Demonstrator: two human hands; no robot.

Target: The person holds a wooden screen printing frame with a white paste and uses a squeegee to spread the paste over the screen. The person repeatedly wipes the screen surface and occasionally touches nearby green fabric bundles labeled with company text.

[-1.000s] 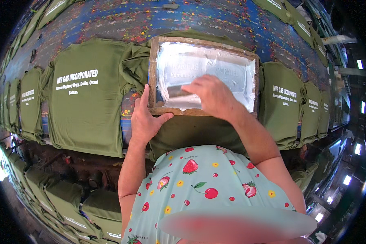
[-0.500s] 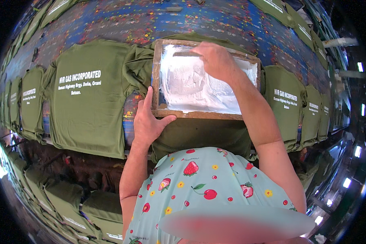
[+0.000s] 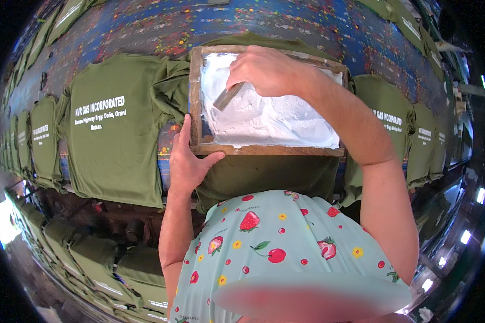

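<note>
Many shirts (image 3: 118, 161) line the speckled table (image 3: 307, 24); right grip (image 3: 267, 71) pinches squeegee (image 3: 226, 98), left (image 3: 187, 168) clasps frame (image 3: 275, 152).

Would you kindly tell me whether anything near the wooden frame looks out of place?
Yes: green fabric left of the wooden frame looks bunched, whereas the printed shirt beside it lies mostly flat.

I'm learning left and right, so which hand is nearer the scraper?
Right: the right hand holds the scraper; the left hand is farther away, at the near left corner of the frame.
</note>
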